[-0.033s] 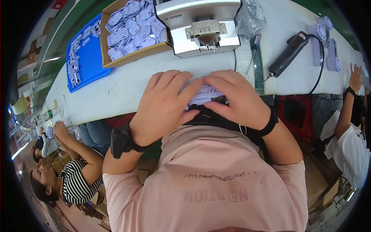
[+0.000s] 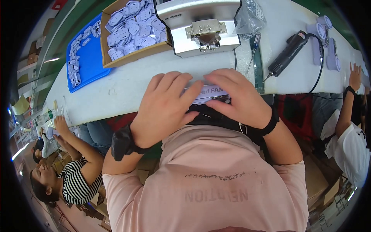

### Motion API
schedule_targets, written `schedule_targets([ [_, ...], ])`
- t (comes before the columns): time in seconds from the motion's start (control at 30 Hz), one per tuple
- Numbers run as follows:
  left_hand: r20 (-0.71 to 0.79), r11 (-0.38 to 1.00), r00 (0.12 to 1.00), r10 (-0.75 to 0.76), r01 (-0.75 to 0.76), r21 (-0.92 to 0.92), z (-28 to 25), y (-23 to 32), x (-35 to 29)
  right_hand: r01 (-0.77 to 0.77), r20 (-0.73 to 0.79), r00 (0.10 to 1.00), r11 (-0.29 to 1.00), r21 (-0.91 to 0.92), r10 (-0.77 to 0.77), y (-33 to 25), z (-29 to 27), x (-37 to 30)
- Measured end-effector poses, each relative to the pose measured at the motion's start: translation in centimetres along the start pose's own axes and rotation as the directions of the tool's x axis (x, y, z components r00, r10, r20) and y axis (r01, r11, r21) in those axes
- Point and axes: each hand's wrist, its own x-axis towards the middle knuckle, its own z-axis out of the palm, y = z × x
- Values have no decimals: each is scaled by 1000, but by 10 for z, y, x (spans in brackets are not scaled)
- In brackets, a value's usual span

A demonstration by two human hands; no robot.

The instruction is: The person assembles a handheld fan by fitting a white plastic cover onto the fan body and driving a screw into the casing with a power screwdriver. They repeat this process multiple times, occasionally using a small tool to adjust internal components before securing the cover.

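Observation:
Close to my body, at the table's near edge, a pale lavender plastic piece (image 2: pixel 210 92) with grey lettering on its side lies between my two hands. My left hand (image 2: pixel 164 104) grips its left end, the fingers curled over the far side and the thumb on the near side. Around the right end, my right hand (image 2: pixel 241 98) has its fingers on top and its thumb below. Dark and shiny parts show along the piece's near side by the right thumb. The fingers cover both ends.
Ahead stands a silver machine (image 2: pixel 206 33). To its left are a cardboard box (image 2: pixel 135 62) of lavender plates and a blue tray (image 2: pixel 92 71) of small parts. On the right lie a screwdriver (image 2: pixel 254 50), a corded electric screwdriver (image 2: pixel 288 54) and several lavender fan-like units (image 2: pixel 333 62). Co-workers sit both sides.
The lavender piece and my right hand have shifted slightly right, and more of the lettering shows. My left hand has barely moved. The left co-worker's hands have moved a little.

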Motion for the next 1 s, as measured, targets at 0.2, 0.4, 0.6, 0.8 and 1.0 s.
schedule_targets([
  [0.2, 131, 997, 988, -79, 81, -13, -10, -18, -16, -27, -239, 969, 989, 147, 62, 5, -25, -21],
  [0.4, 20, 981, 981, -192, 193, -21, -31, -57, -57, -325, -396, 849, 937, 130, 350, 14, -47, -56],
  [0.6, -25, 934, 934, -357, 357, -2, -32, -53, -63, -400, -512, 773, 914, 64, 374, 33, -62, -59],
  [0.8, -86, 917, 914, -396, 389, -85, -44, -68, -113, -414, -646, 611, 880, 231, 457, 106, -113, -86],
  [1.0, -441, 621, 478, -760, 735, -273, -85, -111, -215, -502, -687, 566, 851, 153, 457, 138, -139, -117],
])
